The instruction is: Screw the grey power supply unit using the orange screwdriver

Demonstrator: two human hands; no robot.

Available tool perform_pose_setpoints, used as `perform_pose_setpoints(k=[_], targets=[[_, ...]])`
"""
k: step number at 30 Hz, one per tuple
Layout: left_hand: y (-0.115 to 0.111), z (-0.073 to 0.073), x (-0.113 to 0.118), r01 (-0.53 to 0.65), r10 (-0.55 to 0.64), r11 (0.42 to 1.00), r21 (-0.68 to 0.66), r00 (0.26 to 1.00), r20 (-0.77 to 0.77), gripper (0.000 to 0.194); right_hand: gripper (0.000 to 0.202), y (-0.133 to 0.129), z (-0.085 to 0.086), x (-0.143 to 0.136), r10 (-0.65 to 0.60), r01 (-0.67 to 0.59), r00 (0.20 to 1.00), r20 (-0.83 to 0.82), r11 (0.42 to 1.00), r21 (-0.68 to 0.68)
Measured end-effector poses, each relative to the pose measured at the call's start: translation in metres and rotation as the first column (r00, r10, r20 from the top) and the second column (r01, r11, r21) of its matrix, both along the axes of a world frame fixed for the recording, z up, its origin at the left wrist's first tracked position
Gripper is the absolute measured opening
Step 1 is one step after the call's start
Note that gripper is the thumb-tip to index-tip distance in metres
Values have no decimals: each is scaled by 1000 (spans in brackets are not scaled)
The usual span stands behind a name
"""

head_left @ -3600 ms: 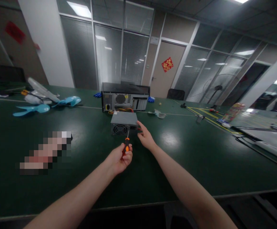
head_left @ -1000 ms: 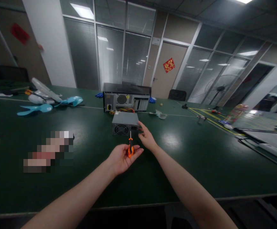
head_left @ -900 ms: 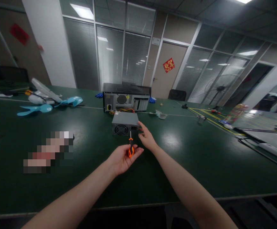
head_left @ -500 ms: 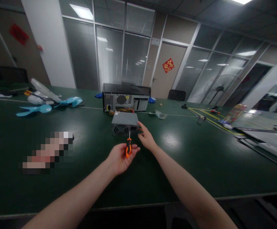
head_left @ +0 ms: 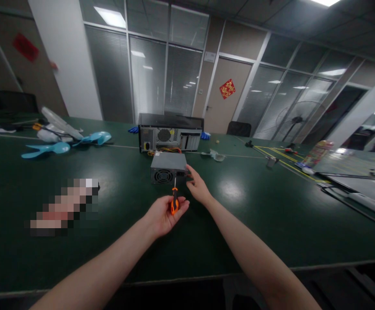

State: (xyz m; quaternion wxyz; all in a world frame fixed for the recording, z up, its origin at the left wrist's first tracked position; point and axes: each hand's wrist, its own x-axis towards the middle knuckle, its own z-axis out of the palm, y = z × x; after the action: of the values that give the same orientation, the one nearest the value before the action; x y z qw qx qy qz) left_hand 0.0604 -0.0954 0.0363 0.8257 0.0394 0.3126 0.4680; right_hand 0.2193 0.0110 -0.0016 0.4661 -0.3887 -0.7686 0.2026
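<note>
An orange and black screwdriver (head_left: 175,202) is in my left hand (head_left: 163,215), whose thumb and fingers close round the handle. Its thin shaft points away from me, with the tip at the front face of a grey computer power supply (head_left: 168,162), near the socket right of the round fan grille. Against the power supply's right side rests my right hand (head_left: 197,185), fingers bent round the corner and partly hidden. Coloured cables behind the unit run toward a computer case (head_left: 171,133) lying on its side.
Blue fan blades (head_left: 47,148) and a white fan part (head_left: 60,122) lie at the left of the green table (head_left: 116,267). A pixelated object (head_left: 64,206) lies left of my hands. A clear plastic piece (head_left: 215,155), yellow strips (head_left: 284,159) and a framed panel (head_left: 361,189) are to the right.
My left hand's fingers have shifted slightly round the screwdriver handle, which looks a little turned. The power supply and my right hand stay in place.
</note>
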Motion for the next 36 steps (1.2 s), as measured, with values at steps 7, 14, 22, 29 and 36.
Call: perform_pose_setpoints(k=[7, 14, 22, 29, 36], targets=[[0, -5, 2, -49, 51, 999, 22, 994, -96, 15, 70, -1, 1, 0, -5, 5, 1000, 1, 1000, -13], [2, -6, 1, 1, 0, 1000, 26, 999, -38, 16, 71, -1, 1, 0, -4, 4, 1000, -2, 1000, -11], [3, -6, 0, -15, 15, 1000, 19, 1000, 8, 24, 69, -1, 1, 0, -13, 13, 1000, 21, 1000, 4], [3, -4, 0, -29, 30, 999, 16, 998, -61, 13, 69, -2, 1, 0, -16, 16, 1000, 20, 1000, 4], [0, 2, -6, 118, -118, 993, -2, 992, -34, 15, 69, -1, 0, 0, -12, 12, 1000, 18, 1000, 14]])
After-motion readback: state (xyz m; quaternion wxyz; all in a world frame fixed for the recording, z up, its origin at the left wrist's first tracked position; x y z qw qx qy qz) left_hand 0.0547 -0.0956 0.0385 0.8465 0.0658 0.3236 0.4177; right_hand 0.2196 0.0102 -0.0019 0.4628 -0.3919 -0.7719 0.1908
